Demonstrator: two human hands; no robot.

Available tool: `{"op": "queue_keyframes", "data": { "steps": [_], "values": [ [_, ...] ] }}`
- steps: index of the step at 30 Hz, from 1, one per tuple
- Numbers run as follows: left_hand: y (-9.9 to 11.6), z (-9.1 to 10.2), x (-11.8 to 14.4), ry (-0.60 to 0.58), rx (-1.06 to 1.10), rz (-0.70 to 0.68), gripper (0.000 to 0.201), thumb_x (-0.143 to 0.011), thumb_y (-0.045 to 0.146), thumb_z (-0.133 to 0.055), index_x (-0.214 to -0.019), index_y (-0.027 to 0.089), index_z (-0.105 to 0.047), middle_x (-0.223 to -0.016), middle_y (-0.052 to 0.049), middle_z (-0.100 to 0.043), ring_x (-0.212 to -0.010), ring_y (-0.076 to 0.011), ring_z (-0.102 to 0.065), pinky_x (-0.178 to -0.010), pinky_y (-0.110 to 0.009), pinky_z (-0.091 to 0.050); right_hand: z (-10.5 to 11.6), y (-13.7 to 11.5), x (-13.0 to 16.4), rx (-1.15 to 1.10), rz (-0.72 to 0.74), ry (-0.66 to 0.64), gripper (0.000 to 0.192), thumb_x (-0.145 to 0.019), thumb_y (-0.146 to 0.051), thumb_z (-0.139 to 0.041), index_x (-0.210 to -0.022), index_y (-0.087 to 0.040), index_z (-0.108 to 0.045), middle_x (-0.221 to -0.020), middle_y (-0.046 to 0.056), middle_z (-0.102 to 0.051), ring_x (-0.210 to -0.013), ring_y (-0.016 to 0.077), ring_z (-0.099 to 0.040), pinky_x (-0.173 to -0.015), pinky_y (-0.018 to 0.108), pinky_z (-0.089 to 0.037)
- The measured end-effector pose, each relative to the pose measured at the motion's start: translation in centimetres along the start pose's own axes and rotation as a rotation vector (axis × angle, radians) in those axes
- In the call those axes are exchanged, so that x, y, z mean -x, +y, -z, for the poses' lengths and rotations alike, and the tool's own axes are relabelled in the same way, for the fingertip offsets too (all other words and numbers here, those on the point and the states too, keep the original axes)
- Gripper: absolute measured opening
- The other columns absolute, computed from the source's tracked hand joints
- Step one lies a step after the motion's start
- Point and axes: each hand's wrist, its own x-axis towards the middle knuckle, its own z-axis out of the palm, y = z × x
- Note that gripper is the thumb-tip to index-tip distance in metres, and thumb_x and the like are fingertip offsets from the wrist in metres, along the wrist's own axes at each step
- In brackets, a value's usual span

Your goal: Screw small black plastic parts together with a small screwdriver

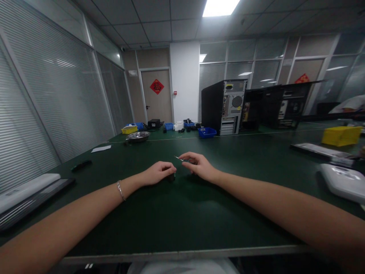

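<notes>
One thin metal pin (179, 158) sticks out leftward from the pinched fingertips of the right hand (196, 166). Just left of the pin and below it, the left hand (159, 172) is curled over a small dark part (172, 176) resting on the green worktop (182, 213). Both hands nearly touch.

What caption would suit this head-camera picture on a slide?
Left hand closed on a small dark part on the green table; right hand pinches a thin metal pin.
</notes>
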Motion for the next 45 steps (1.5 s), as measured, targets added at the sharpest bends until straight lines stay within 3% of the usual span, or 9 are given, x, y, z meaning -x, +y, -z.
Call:
{"op": "queue_keyframes", "data": {
  "steps": [3, 8, 11, 14, 18, 24, 33, 38, 45],
  "values": [
    [0.4, -0.2, 0.1, -0.002, -0.131, -0.063, 0.034, -0.084, 0.045, -0.043, -0.081, 0.016, -0.062, -0.082, -0.004, -0.056, -0.080, -0.0177, -0.051, -0.074, -0.028, -0.039, 0.1, -0.1, 0.0, 0.002, -0.004, -0.019, 0.034, -0.081, -0.036, -0.055, -0.110, -0.018, -0.055, -0.088, 0.003, -0.057, -0.059, 0.0097, -0.050, -0.048, 0.021, -0.042],
    [0.1, -0.4, 0.0, 0.047, -0.209, -0.097, 0.032, -0.085, 0.043, -0.044, -0.100, 0.019, -0.060, -0.096, -0.006, -0.055, -0.091, -0.0201, -0.049, -0.080, -0.030, -0.038, 0.1, -0.2, 0.0, 0.039, -0.014, -0.044, 0.035, -0.082, -0.036, -0.054, -0.111, -0.017, -0.055, -0.088, 0.004, -0.058, -0.058, 0.0094, -0.049, -0.049, 0.021, -0.041],
    [0.1, 0.1, 0.2, 0.024, -0.191, -0.044, 0.035, -0.086, 0.045, -0.040, -0.103, 0.019, -0.058, -0.099, -0.006, -0.053, -0.090, -0.0195, -0.049, -0.080, -0.030, -0.038, 0.1, -0.1, -0.1, 0.086, -0.039, -0.066, 0.035, -0.083, -0.036, -0.053, -0.112, -0.017, -0.054, -0.096, 0.005, -0.058, -0.062, 0.0104, -0.051, -0.052, 0.022, -0.041],
    [0.3, 1.1, 0.6, -0.076, -0.195, 0.039, 0.040, -0.079, 0.049, -0.050, -0.106, 0.020, -0.056, -0.100, -0.006, -0.051, -0.088, -0.0197, -0.049, -0.075, -0.029, -0.040, 0.3, -0.2, -0.4, 0.180, -0.045, -0.083, 0.032, -0.081, -0.034, -0.057, -0.107, -0.016, -0.058, -0.094, 0.004, -0.059, -0.071, 0.0131, -0.053, -0.061, 0.025, -0.043],
    [0.6, 1.8, 1.0, -0.175, -0.247, 0.042, 0.050, -0.065, 0.048, -0.067, -0.107, 0.023, -0.056, -0.102, -0.005, -0.048, -0.091, -0.0210, -0.046, -0.075, -0.029, -0.039, 0.9, -1.0, -0.5, 0.270, -0.043, -0.281, 0.029, -0.078, -0.035, -0.060, -0.099, -0.015, -0.063, -0.086, 0.002, -0.062, -0.074, 0.0144, -0.055, -0.064, 0.025, -0.042],
    [0.7, 1.5, 1.0, -0.178, -0.205, 0.023, 0.041, -0.071, 0.044, -0.062, -0.106, 0.022, -0.056, -0.100, -0.005, -0.049, -0.088, -0.0197, -0.046, -0.074, -0.029, -0.039, 1.3, -2.4, 0.1, 0.310, 0.040, -0.517, 0.030, -0.073, -0.035, -0.065, -0.098, -0.019, -0.065, -0.094, 0.000, -0.062, -0.085, 0.0164, -0.058, -0.074, 0.025, -0.043],
    [-0.2, 1.9, 0.6, -0.087, 0.114, 0.051, 0.043, -0.074, 0.028, -0.063, -0.114, 0.020, -0.052, -0.102, -0.005, -0.053, -0.093, -0.0189, -0.050, -0.081, -0.033, -0.040, 0.6, -2.4, 0.8, 0.431, 0.157, -0.440, 0.022, -0.079, -0.031, -0.058, -0.096, -0.017, -0.064, -0.092, 0.003, -0.062, -0.080, 0.0162, -0.057, -0.070, 0.027, -0.044],
    [-0.2, 1.6, 0.5, -0.105, 0.345, 0.053, 0.048, -0.076, 0.023, -0.060, -0.121, 0.020, -0.046, -0.108, -0.008, -0.057, -0.101, -0.0202, -0.053, -0.087, -0.036, -0.040, 0.6, -2.6, 0.8, 0.459, 0.178, -0.433, 0.023, -0.080, -0.032, -0.058, -0.096, -0.016, -0.064, -0.093, 0.004, -0.061, -0.080, 0.0169, -0.056, -0.072, 0.028, -0.044],
    [-0.4, 1.5, 0.5, -0.074, 0.374, 0.073, 0.050, -0.074, 0.021, -0.063, -0.121, 0.019, -0.047, -0.106, -0.009, -0.059, -0.100, -0.0206, -0.054, -0.088, -0.037, -0.040, 1.0, -2.6, 0.5, 0.382, 0.143, -0.486, 0.024, -0.076, -0.034, -0.063, -0.095, -0.019, -0.064, -0.098, 0.003, -0.058, -0.085, 0.0171, -0.054, -0.075, 0.028, -0.043]
  ]
}}
